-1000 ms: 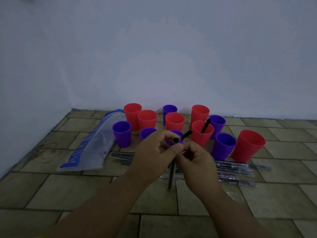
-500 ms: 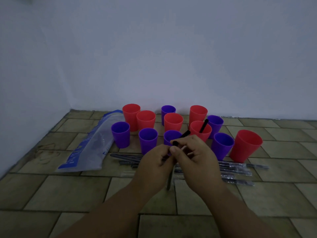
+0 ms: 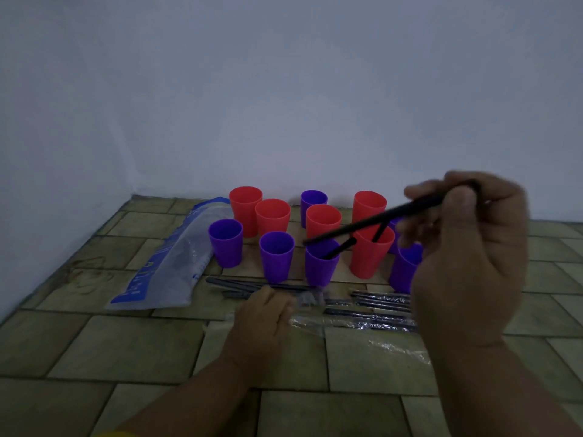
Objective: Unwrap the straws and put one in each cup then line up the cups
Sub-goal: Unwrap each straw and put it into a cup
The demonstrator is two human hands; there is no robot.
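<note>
Right hand point(image 3: 467, 263), up at the right of frame, fingers pinching a bare black straw point(image 3: 378, 217) over the cups point(image 3: 276, 257). Left hand point(image 3: 262, 316), lower centre, fingers curled on a clear wrapper point(image 3: 307, 299) down at the floor point(image 3: 126, 342).

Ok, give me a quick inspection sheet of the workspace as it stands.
Surface: tiled floor.
Job's things: cups red and purple, clustered, not lined up; straws stand in one purple cup and one red cup; wrapped straws lie in front.
Clutter: plastic bag at left, empty wrapper near front.
Hands: right hand grips a black straw above the cups; left hand low at the wrapped straws, grip unclear.
Cables: nothing seen.
Surroundings: bare walls.
</note>
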